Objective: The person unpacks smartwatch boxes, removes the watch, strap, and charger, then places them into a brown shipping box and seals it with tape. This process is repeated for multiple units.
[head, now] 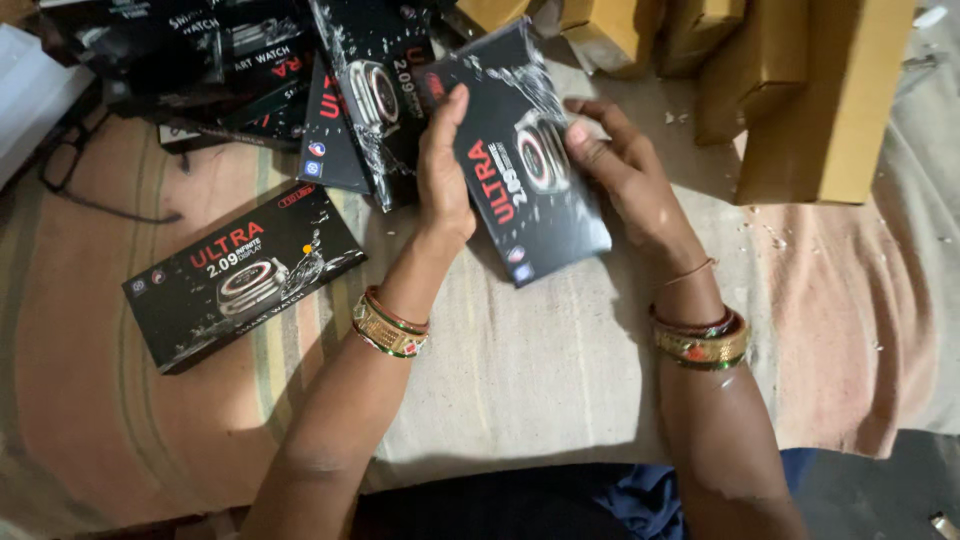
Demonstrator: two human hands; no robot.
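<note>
Both my hands hold one flat black box (520, 165) with a watch picture and red lettering, tilted above a striped cloth. My left hand (442, 170) grips its left edge, fingers pointing up along the side. My right hand (615, 165) clasps the right edge, thumb resting on the printed face. Gold and red bangles circle both wrists. A matching black box (240, 275) lies flat on the cloth to the left of my left forearm.
More black watch boxes (300, 90) are piled at the top left and centre. Several plain brown cardboard boxes (800, 90) stand at the top right. Black eyeglasses (75, 170) lie on the striped cloth (540, 370) at far left, beside a white object (30, 95).
</note>
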